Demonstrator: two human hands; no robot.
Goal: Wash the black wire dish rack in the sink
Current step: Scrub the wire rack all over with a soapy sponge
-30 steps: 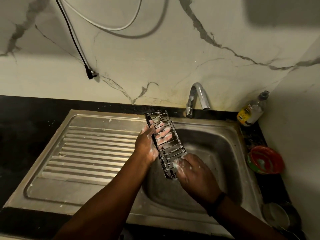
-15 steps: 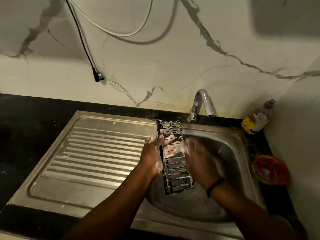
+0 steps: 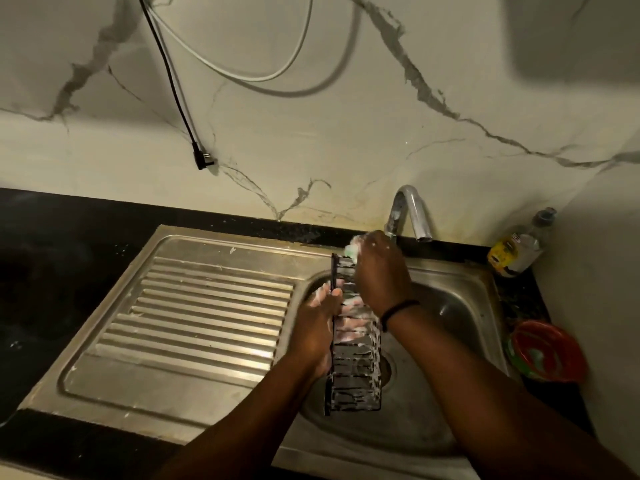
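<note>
The black wire dish rack [image 3: 355, 379], narrow and covered in soap foam, stands on end over the steel sink basin [image 3: 450, 341]. My left hand [image 3: 317, 327] grips its left long edge near the middle, fingers wrapped behind the wires. At the rack's far top end, just below the tap [image 3: 410, 209], my right hand [image 3: 377, 271] holds a foamy greenish scrub pad [image 3: 351, 250] against the wires. Both hands are soapy.
A ribbed steel drainboard [image 3: 207, 317] lies left of the basin, with black countertop [image 3: 52, 271] beyond it. At the right stand a soap bottle [image 3: 516, 247] and a red bowl [image 3: 549, 351]. A black plug [image 3: 202, 160] and cables hang on the marble wall.
My right hand has scrubbed from the rack's near bottom end up to its far top end by the tap. The rack has turned more upright and straight in my left hand.
</note>
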